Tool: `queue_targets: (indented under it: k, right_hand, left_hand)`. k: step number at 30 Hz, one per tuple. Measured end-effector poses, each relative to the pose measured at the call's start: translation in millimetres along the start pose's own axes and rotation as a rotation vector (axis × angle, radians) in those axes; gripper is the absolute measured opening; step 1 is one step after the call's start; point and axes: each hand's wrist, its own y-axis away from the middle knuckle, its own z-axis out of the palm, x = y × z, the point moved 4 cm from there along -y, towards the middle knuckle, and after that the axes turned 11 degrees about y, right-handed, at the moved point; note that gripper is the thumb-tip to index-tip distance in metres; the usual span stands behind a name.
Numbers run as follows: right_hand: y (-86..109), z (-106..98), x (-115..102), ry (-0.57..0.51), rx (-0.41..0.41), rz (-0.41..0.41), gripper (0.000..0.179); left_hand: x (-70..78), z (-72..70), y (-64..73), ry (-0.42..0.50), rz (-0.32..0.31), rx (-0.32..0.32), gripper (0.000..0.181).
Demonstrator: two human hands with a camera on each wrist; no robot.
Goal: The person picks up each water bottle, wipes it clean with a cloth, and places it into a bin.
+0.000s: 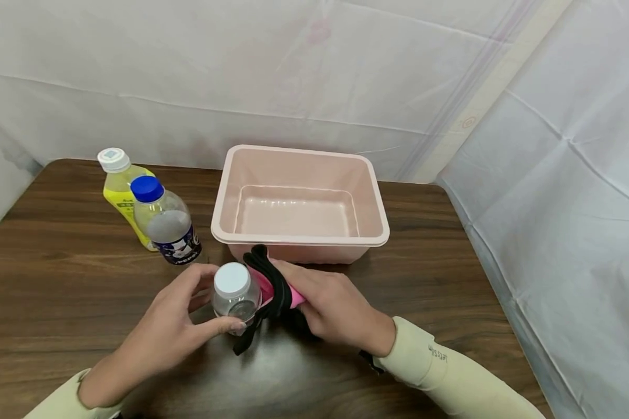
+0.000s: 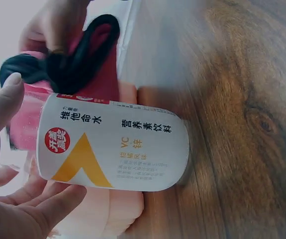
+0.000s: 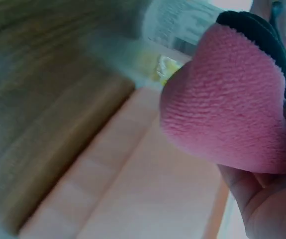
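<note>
My left hand (image 1: 173, 329) holds a clear bottle with a white cap (image 1: 233, 280), thumb on its near side and fingers around the far side. In the left wrist view the bottle (image 2: 128, 149) shows a white label with black characters and an orange arrow shape. Just to its right, my right hand (image 1: 335, 299) grips a fuzzy pink cloth item (image 3: 227, 99) with a black strap (image 1: 280, 291) looped over it. The pink item is against or very near the bottle; contact is hard to tell. My right fingers are partly hidden behind it.
A pale pink plastic bin (image 1: 300, 239) stands behind my hands, its inside bare. At the left are a blue-capped bottle (image 1: 170, 224) and a yellow bottle with a white cap (image 1: 117, 189), both upright. White sheeting (image 1: 188, 70) hangs behind the wooden table (image 1: 57, 291).
</note>
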Motion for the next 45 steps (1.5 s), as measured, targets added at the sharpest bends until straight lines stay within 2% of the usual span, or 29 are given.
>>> queue_targets:
  k: [3,6,12,16,19,23,27,32,36,41,45]
  right_hand:
    - [-7.1,-7,1,-0.042,0.059,-0.039,0.07]
    - [-14.6,-11,1,-0.077,0.071,-0.068,0.07]
    - [-24.1,-12,-3,-0.067,0.014,-0.069,0.074]
    - [-27.1,-9,-6,-0.027,-0.028,-0.069,0.077]
    - [-27.6,-6,-8,0.001,-0.039,-0.068,0.078]
    - [-25.6,-2,-9,0.044,-0.052,-0.068,0.081]
    - [-22.3,3,-11,0.108,-0.07,-0.072,0.088]
    - [-18.1,12,-13,0.156,-0.081,-0.069,0.089]
    - [-14.5,21,-13,0.171,-0.098,-0.049,0.084]
    - [-5.0,39,-9,0.219,-0.184,-0.037,0.073]
    - [3.1,55,-9,0.354,-0.22,-0.054,0.063]
  left_hand:
    - [0.3,-0.8,0.6,-0.014,0.083,0.006,0.071]
    - [0.5,-2.0,0.4,-0.027,0.164,0.016,0.073]
    - [-1.2,-3.2,-0.1,0.023,0.209,-0.001,0.064]
    - [-0.3,-2.9,-0.4,0.036,0.212,-0.012,0.057]
    - [1.6,-3.6,-0.1,0.01,0.197,0.004,0.056]
    - [4.8,-4.6,2.2,-0.051,0.143,0.031,0.058]
    - [7.0,-1.6,4.0,-0.066,0.087,0.04,0.064]
    - [8.2,3.7,4.0,-0.105,0.056,0.075,0.069]
    - [7.7,5.6,5.7,-0.111,0.067,0.098,0.069]
    - [7.8,7.2,5.8,-0.087,0.084,0.095,0.068]
    - [8.6,7.5,5.2,-0.084,0.097,0.083,0.068]
